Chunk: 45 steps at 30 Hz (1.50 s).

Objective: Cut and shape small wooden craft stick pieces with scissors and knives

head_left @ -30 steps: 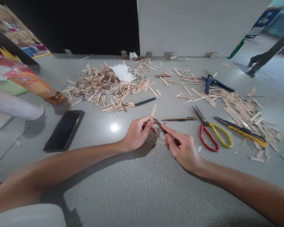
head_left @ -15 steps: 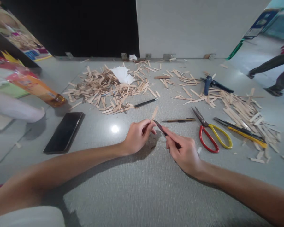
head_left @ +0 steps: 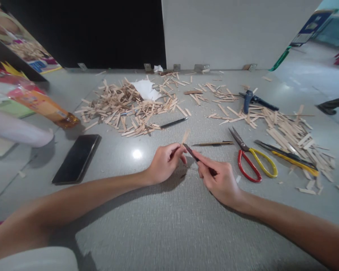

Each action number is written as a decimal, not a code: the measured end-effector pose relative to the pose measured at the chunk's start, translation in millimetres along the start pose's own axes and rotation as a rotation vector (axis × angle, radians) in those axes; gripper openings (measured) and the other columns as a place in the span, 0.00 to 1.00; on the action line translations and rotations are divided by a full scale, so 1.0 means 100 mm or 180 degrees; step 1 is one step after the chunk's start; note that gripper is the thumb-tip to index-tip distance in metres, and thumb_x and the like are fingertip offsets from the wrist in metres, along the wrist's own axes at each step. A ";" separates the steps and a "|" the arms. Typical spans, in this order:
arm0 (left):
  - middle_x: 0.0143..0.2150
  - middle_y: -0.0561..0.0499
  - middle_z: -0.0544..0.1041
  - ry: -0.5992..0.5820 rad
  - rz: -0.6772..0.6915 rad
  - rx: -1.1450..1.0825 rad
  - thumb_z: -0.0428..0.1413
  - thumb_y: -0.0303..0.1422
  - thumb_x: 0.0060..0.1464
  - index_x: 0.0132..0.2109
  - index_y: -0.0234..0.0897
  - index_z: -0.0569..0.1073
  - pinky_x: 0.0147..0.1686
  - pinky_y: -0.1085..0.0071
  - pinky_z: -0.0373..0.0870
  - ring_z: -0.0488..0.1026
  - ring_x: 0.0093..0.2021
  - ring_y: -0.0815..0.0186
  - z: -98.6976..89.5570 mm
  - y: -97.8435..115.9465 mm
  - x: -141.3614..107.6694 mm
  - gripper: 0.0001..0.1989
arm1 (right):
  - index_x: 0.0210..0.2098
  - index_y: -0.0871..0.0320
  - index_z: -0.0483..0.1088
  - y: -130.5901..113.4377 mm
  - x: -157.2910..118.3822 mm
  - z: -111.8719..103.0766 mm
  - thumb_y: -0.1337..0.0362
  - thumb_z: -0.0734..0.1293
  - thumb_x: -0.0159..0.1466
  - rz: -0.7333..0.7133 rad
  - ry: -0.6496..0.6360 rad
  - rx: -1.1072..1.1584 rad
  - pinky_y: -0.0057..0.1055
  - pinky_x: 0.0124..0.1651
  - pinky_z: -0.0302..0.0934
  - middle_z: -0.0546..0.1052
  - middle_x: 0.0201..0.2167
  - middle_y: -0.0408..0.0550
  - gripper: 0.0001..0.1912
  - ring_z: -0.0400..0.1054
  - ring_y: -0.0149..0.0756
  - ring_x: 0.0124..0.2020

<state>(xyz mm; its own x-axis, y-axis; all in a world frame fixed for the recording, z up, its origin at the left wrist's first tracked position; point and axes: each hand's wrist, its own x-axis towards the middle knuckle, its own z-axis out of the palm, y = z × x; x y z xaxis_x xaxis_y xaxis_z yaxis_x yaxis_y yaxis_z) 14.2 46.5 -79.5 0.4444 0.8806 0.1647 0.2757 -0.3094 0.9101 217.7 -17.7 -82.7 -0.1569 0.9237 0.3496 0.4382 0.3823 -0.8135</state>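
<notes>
Pale wood up in my left hand (head_left: 165, 162): thumb and fingers pinching 1 flat stick (head_left: 185, 136), held over the grey worktop (head_left: 147, 226). My right hand (head_left: 219, 180) curls around 1 dark, slim knife (head_left: 191, 153), index finger along it, blade beside the stick; contact, I can't tell. And there, the stick's tip has just dipped and blurred; blade hardly moved, so I'd judge shaving continues. Counting outward: 1 black rectangular phone (head_left: 77, 158), 1 black-and-yellow cutter (head_left: 295, 159), 1 pair of red-and-yellow-handled scissors (head_left: 244, 147), 1 brass-coloured thin tool (head_left: 214, 143), 1 black pen (head_left: 174, 123), 1 dark-blue glue gun (head_left: 248, 101), heaped wooden sticks (head_left: 113, 105) beyond counting. Far right, a passer-by's dark trouser leg (head_left: 336, 103) slips away.
</notes>
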 end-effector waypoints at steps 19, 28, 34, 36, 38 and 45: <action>0.33 0.45 0.85 -0.0127 -0.0188 -0.0605 0.53 0.58 0.71 0.37 0.38 0.71 0.17 0.76 0.58 0.65 0.18 0.72 0.01 0.01 0.00 0.27 | 0.58 0.62 0.82 -0.03 -0.04 0.01 0.64 0.65 0.74 0.0182 -0.0024 0.0254 0.22 0.19 0.64 0.83 0.26 0.44 0.19 0.65 0.25 0.15; 0.36 0.44 0.86 -0.0300 -0.0253 -0.0794 0.51 0.55 0.73 0.41 0.36 0.76 0.16 0.75 0.58 0.63 0.16 0.74 -0.04 0.03 0.04 0.26 | 0.58 0.61 0.81 0.03 -0.01 0.01 0.63 0.65 0.75 0.0271 -0.0019 0.0325 0.24 0.19 0.60 0.82 0.28 0.44 0.18 0.63 0.26 0.16; 0.24 0.53 0.76 -0.0378 -0.0223 -0.0881 0.52 0.55 0.72 0.38 0.39 0.72 0.17 0.76 0.56 0.61 0.17 0.73 -0.04 0.00 0.06 0.24 | 0.55 0.60 0.81 0.07 0.04 0.00 0.63 0.64 0.74 0.0310 0.0052 0.0371 0.27 0.24 0.61 0.82 0.29 0.45 0.17 0.67 0.29 0.21; 0.21 0.56 0.71 -0.0390 -0.0187 -0.0867 0.51 0.56 0.72 0.36 0.39 0.70 0.18 0.76 0.56 0.61 0.18 0.72 -0.04 -0.01 0.06 0.26 | 0.55 0.60 0.81 0.08 0.05 0.00 0.63 0.64 0.74 0.0325 0.0033 0.0426 0.27 0.25 0.62 0.82 0.28 0.45 0.17 0.68 0.30 0.22; 0.20 0.56 0.69 -0.0397 -0.0161 -0.0831 0.50 0.57 0.72 0.36 0.39 0.70 0.19 0.76 0.56 0.61 0.18 0.72 -0.04 -0.02 0.06 0.26 | 0.54 0.60 0.81 0.07 0.06 0.00 0.63 0.64 0.75 0.0328 0.0033 0.0484 0.27 0.25 0.62 0.81 0.28 0.44 0.17 0.67 0.29 0.22; 0.22 0.58 0.69 -0.0456 -0.0031 -0.0515 0.46 0.54 0.75 0.41 0.38 0.72 0.20 0.77 0.58 0.62 0.19 0.71 -0.05 -0.03 0.04 0.26 | 0.57 0.56 0.75 -0.01 0.06 0.00 0.62 0.66 0.73 0.0434 0.0326 0.0771 0.27 0.24 0.59 0.77 0.28 0.40 0.15 0.63 0.29 0.22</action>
<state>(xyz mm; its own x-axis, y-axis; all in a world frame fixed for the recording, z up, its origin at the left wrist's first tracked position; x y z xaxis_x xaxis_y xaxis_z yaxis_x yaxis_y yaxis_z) 11.2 52.8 -79.9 0.5621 0.8197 0.1103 0.1453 -0.2292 0.9625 216.7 -12.9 -79.6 -0.0155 0.9643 0.2644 0.2231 0.2612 -0.9392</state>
